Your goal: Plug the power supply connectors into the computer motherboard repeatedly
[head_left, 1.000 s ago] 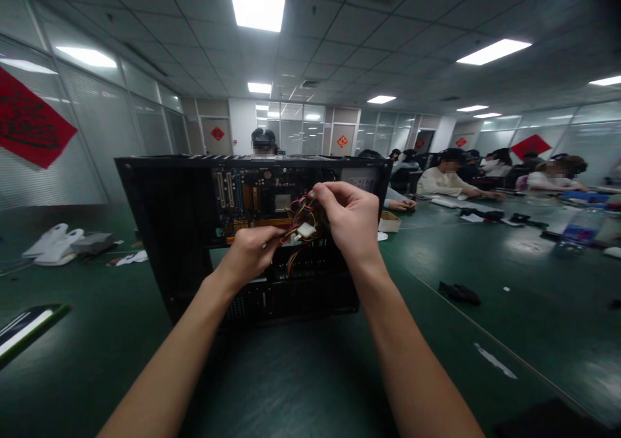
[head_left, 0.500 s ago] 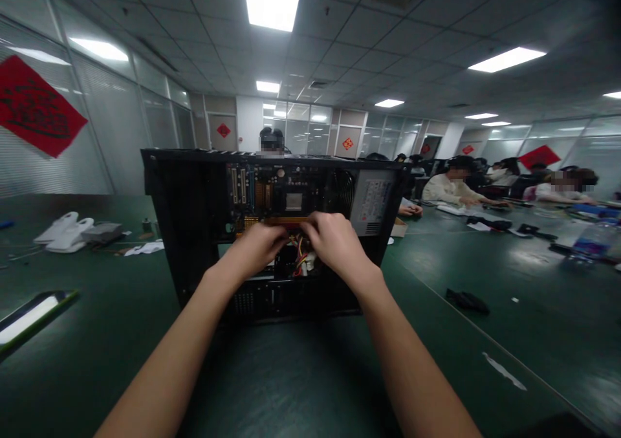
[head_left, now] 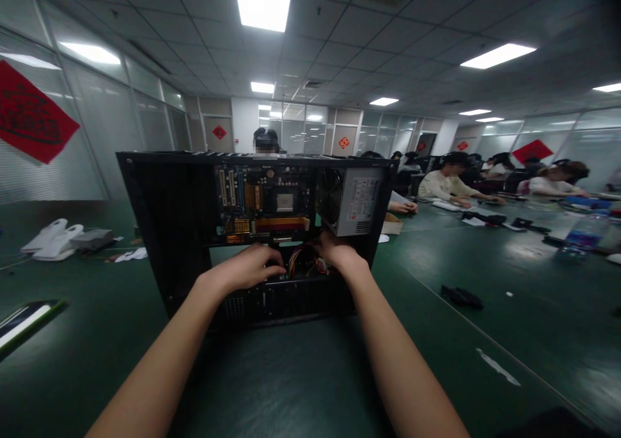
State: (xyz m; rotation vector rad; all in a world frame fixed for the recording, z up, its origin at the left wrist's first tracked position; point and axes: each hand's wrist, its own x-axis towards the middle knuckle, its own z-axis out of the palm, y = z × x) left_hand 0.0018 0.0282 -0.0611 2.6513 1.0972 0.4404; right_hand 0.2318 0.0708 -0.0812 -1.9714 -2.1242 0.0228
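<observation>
An open black computer case (head_left: 138, 186) lies on its long side in front of me, its inside facing me. Within it show the motherboard (head_left: 301, 195), yellow and orange memory slots (head_left: 281, 224), and a silver power supply (head_left: 358, 202) with a fan. My left hand (head_left: 252, 263) reaches into the lower part of the case, thumb and fingers bent but apart, nothing visible between them. Just right of its fingertips hangs a bundle of coloured power cables (head_left: 295, 260). Below the power supply, my right hand (head_left: 337, 251) is next to these cables; its fingertips are hidden inside the case.
On the green table (head_left: 291, 373) lie a phone-like device (head_left: 29, 325) and white plastic bag (head_left: 55, 239) at left. To the right are a black cloth-like item (head_left: 462, 297), a torn white strip (head_left: 499, 367) and a water bottle (head_left: 585, 234). People sit beyond the case.
Both hands have moved down from the memory slots, and apart, into the lower part of the case. The memory slots are now uncovered. The view has shifted slightly to the right.
</observation>
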